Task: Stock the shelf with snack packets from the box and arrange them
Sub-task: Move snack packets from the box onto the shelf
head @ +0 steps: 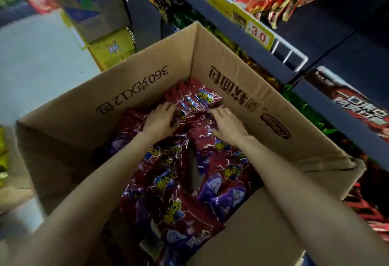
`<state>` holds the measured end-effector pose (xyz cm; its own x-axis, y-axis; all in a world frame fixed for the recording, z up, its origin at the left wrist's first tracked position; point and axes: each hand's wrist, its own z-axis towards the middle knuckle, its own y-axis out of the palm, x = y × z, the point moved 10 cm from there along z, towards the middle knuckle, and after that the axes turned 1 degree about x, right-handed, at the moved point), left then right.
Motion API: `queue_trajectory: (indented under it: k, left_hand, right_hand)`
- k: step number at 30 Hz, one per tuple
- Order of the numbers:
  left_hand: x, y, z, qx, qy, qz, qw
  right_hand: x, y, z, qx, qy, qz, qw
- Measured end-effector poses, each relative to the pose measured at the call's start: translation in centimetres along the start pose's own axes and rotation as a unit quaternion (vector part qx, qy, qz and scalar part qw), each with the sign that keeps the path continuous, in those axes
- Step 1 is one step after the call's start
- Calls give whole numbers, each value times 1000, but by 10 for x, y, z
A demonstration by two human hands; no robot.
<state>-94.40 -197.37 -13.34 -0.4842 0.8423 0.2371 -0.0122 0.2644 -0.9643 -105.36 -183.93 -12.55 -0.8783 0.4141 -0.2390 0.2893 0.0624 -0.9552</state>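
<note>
1. Both hands are reaching into an open cardboard box (147,80) at frame centre.
2. The left hand (161,119), fingers extended, is pressing on a dark red snack packet (195,101) at the box's far end.
3. The right hand (226,123), fingers spread flat, is resting on neighbouring packets.
4. Stocked shelves (231,32) are filling the upper right.

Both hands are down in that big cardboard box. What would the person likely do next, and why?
Probably close both hands around the upright dark red snack packets and lift them out. The left hand and right hand lie flat either side of that bunch at the far end of the open brown cardboard box, nothing gripped yet.
</note>
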Motion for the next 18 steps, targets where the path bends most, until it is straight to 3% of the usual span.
queue_trajectory:
  k: [5,15,18]
  left_hand:
    - [5,4,-8,10,62,35,997]
    - [24,-6,-12,5,153,150,977]
    - [30,-20,-17,33,177,154,971]
  right_hand:
    - [-7,13,-14,-4,-75,-55,996]
    - [-17,11,-9,-54,-61,-117,990]
    - [-19,7,-15,-65,-55,-142,986]
